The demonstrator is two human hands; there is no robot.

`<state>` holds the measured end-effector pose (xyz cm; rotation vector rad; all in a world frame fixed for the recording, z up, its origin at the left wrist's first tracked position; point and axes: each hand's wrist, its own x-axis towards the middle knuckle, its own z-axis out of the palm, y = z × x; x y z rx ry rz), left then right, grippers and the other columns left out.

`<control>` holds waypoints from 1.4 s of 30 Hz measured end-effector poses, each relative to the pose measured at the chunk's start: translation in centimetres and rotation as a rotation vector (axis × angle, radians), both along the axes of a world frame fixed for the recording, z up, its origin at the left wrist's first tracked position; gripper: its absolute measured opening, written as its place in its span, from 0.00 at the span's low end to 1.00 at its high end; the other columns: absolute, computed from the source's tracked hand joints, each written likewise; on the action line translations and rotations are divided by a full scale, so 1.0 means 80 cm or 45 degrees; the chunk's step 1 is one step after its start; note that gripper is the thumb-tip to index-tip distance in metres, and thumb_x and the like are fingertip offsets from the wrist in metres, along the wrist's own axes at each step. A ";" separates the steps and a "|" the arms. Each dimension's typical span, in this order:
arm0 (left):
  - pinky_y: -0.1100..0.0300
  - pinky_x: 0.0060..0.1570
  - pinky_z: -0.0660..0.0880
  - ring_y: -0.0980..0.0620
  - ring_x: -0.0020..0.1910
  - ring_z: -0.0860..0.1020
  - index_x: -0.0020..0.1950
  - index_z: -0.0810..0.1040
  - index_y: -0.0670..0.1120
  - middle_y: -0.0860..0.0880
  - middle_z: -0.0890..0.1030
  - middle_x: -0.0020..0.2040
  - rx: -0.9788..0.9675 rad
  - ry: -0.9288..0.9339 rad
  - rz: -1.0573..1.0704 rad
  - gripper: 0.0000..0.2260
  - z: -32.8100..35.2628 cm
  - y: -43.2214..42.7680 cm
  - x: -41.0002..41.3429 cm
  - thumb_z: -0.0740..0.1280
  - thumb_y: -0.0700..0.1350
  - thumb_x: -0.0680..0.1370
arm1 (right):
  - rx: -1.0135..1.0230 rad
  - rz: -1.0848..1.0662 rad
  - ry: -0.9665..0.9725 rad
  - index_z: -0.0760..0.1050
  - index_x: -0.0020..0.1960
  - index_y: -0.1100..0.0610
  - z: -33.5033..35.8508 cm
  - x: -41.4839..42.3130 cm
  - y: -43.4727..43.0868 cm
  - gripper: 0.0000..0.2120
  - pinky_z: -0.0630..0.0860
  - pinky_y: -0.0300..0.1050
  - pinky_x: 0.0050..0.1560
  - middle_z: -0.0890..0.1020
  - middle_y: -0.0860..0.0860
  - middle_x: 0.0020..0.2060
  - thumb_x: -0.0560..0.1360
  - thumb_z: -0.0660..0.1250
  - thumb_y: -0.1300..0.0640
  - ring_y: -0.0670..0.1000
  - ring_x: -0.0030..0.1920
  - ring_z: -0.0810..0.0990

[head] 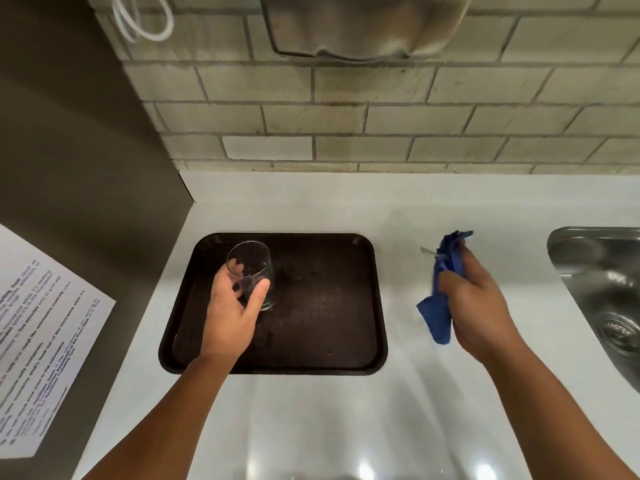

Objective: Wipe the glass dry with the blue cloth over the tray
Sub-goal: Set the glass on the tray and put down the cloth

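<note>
A clear stemless glass (250, 268) stands upright over the left part of a dark brown tray (322, 299) on the white counter. My left hand (232, 310) wraps around the glass from the near side, thumb on its right wall. My right hand (474, 303) is to the right of the tray, above the bare counter, and grips a crumpled blue cloth (441, 299). The cloth sticks out above my fingers and hangs below them. Cloth and glass are well apart.
A steel sink (602, 292) with a drain is set into the counter at the right edge. A brick-tile wall runs along the back. A dark panel with a printed paper notice (41, 341) stands on the left. A metal dispenser (363, 26) hangs above.
</note>
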<state>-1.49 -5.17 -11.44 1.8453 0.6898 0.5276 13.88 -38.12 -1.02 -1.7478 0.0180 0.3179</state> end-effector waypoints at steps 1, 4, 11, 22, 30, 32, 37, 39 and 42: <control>0.77 0.58 0.75 0.57 0.69 0.81 0.83 0.66 0.55 0.53 0.78 0.75 -0.003 0.001 0.004 0.31 0.001 -0.001 0.000 0.74 0.56 0.83 | -0.166 0.060 -0.060 0.65 0.81 0.37 -0.005 0.005 0.001 0.32 0.76 0.40 0.50 0.82 0.37 0.56 0.81 0.62 0.59 0.45 0.53 0.84; 0.80 0.54 0.74 0.58 0.69 0.81 0.83 0.66 0.55 0.54 0.78 0.74 -0.005 0.008 0.016 0.31 0.001 -0.002 0.000 0.74 0.56 0.83 | -0.582 0.243 -0.115 0.50 0.87 0.48 -0.044 0.021 0.027 0.34 0.71 0.43 0.63 0.76 0.49 0.70 0.86 0.62 0.57 0.54 0.68 0.78; 0.59 0.70 0.77 0.57 0.69 0.81 0.83 0.67 0.54 0.57 0.79 0.72 0.019 0.045 0.019 0.31 0.006 -0.003 -0.001 0.74 0.55 0.83 | -1.120 0.541 -0.104 0.53 0.86 0.55 -0.114 0.040 0.061 0.37 0.60 0.72 0.77 0.53 0.64 0.85 0.84 0.63 0.43 0.68 0.83 0.54; 0.70 0.62 0.74 0.57 0.68 0.80 0.83 0.67 0.53 0.55 0.78 0.71 0.027 0.032 0.025 0.30 0.009 -0.006 0.001 0.74 0.53 0.84 | -1.570 0.656 -0.534 0.48 0.88 0.50 -0.170 0.050 0.003 0.37 0.52 0.72 0.81 0.55 0.59 0.87 0.83 0.41 0.35 0.66 0.86 0.55; 0.66 0.65 0.76 0.50 0.73 0.79 0.85 0.66 0.51 0.51 0.77 0.76 0.023 0.060 0.014 0.32 0.007 -0.003 -0.001 0.74 0.54 0.83 | -1.575 0.685 -0.560 0.43 0.88 0.45 -0.177 0.072 0.004 0.41 0.49 0.73 0.82 0.50 0.57 0.88 0.78 0.36 0.30 0.65 0.86 0.52; 0.73 0.60 0.77 0.52 0.71 0.80 0.84 0.66 0.52 0.52 0.78 0.75 0.013 0.062 0.018 0.32 0.008 -0.003 0.001 0.74 0.54 0.83 | -1.566 0.673 -0.579 0.44 0.88 0.46 -0.180 0.072 0.003 0.41 0.49 0.73 0.82 0.50 0.57 0.88 0.78 0.36 0.30 0.65 0.86 0.52; 0.74 0.53 0.81 0.53 0.69 0.81 0.79 0.68 0.52 0.51 0.78 0.70 0.015 0.085 0.051 0.31 0.011 -0.010 0.015 0.76 0.57 0.81 | -1.565 0.665 -0.607 0.44 0.88 0.47 -0.184 0.073 0.002 0.41 0.49 0.73 0.82 0.51 0.58 0.88 0.79 0.36 0.30 0.66 0.86 0.52; 0.77 0.47 0.79 0.52 0.67 0.81 0.78 0.68 0.52 0.50 0.79 0.69 0.040 0.103 0.053 0.32 0.011 -0.014 0.021 0.77 0.60 0.80 | -1.569 0.665 -0.613 0.44 0.88 0.47 -0.184 0.072 0.002 0.41 0.49 0.73 0.82 0.50 0.58 0.88 0.79 0.36 0.30 0.66 0.86 0.52; 0.71 0.53 0.78 0.52 0.67 0.82 0.77 0.68 0.52 0.51 0.79 0.68 0.038 0.107 0.059 0.33 0.011 -0.018 0.026 0.78 0.61 0.78 | -1.574 0.655 -0.637 0.46 0.88 0.48 -0.185 0.072 0.002 0.41 0.51 0.72 0.82 0.52 0.58 0.88 0.79 0.36 0.31 0.66 0.86 0.53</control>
